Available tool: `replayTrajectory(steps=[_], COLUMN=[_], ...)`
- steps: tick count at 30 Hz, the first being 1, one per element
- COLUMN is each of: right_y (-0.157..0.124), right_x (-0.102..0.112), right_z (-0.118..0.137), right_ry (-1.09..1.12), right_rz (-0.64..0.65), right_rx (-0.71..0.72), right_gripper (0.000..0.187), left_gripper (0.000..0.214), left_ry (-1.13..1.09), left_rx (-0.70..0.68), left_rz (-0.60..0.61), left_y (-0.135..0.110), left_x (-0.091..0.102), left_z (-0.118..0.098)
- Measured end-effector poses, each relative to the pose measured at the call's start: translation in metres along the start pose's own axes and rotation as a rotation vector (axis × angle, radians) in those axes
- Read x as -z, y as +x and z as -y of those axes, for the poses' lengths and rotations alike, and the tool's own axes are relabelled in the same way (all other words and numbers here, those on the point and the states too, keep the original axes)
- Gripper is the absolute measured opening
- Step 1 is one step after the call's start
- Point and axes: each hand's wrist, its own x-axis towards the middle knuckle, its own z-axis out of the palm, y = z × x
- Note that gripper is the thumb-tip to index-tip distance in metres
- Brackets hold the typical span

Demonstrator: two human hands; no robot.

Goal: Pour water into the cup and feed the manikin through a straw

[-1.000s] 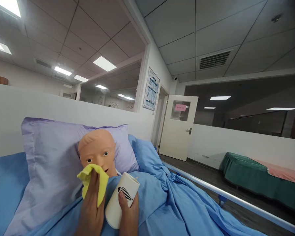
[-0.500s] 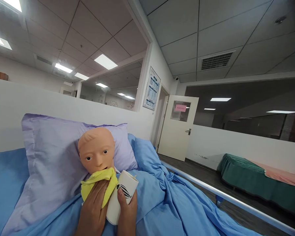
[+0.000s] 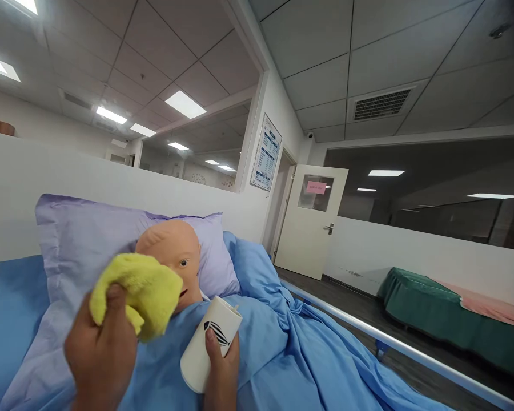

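Note:
My left hand [image 3: 105, 342] grips a fluffy yellow cloth [image 3: 143, 291], fingers closed on its near edge. The cloth is held up toward the camera and hides part of the face of a bald manikin [image 3: 169, 234]. My right hand [image 3: 223, 359] is wrapped round a white cup [image 3: 201, 345] with a black striped print. The cup leans to the right, and a small pale tip shows at its rim. Its inside is hidden. The manikin's head rests on a lilac pillow [image 3: 85, 240], and a blue quilt [image 3: 278, 354] reaches up to its chin.
A metal bed rail [image 3: 360, 331] runs along the right side of the bed. Beyond it stands a bed with a green cover [image 3: 428, 308] and a pink cloth. An open door [image 3: 308, 240] is at the back, beside a wall notice [image 3: 266, 153].
My left hand has drawn the yellow cloth away from the manikin's mouth, leftward and closer to the camera. The right hand and the cup have stayed nearly in place.

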Motion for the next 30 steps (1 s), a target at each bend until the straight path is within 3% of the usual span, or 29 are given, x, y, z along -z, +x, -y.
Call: replayTrajectory(steps=[1, 2, 3, 5, 6, 8, 12, 18, 23, 30], right_y=[0.000, -0.001, -0.002, -0.003, -0.004, -0.004, -0.005, -0.006, -0.007, -0.007], right_x=[0.000, -0.001, -0.001, -0.003, -0.003, -0.004, -0.004, -0.001, 0.000, 0.000], right_z=[0.000, 0.001, 0.001, 0.003, 0.004, 0.005, 0.006, 0.007, 0.007, 0.008], right_ry=[0.000, 0.000, 0.000, 0.003, 0.005, 0.010, 0.008, -0.010, -0.016, -0.003], right_rz=[-0.005, -0.011, -0.015, -0.016, -0.014, -0.007, 0.006, 0.019, 0.034, 0.058], right_rx=[0.004, 0.009, 0.015, 0.027, 0.031, 0.035, 0.025, 0.012, 0.008, 0.024], right_gripper=[0.061, 0.061, 0.061, 0.062, 0.062, 0.061, 0.059, 0.068, 0.060, 0.067], left_gripper=[0.039, 0.035, 0.033, 0.036, 0.038, 0.041, 0.045, 0.042, 0.033, 0.037], left_ry=[-0.004, -0.032, -0.082, -0.179, -0.182, -0.072, 0.109, 0.067, -0.002, 0.045], left_rx=[-0.092, -0.268, -0.504, -1.023, -1.202, -1.384, -1.391, -1.358, -1.263, -1.277], left_rz=[-0.116, -0.164, -0.141, 0.110, 0.258, 0.410, 0.403, 0.422, 0.415, 0.471], left_y=[0.006, 0.010, 0.013, 0.016, 0.016, 0.013, 0.005, -0.007, -0.019, -0.020], left_x=[-0.002, -0.008, -0.016, -0.037, -0.048, -0.065, -0.075, -0.065, -0.061, -0.054], left_z=[-0.006, -0.007, -0.005, 0.008, 0.017, 0.033, 0.057, 0.069, 0.079, 0.091])
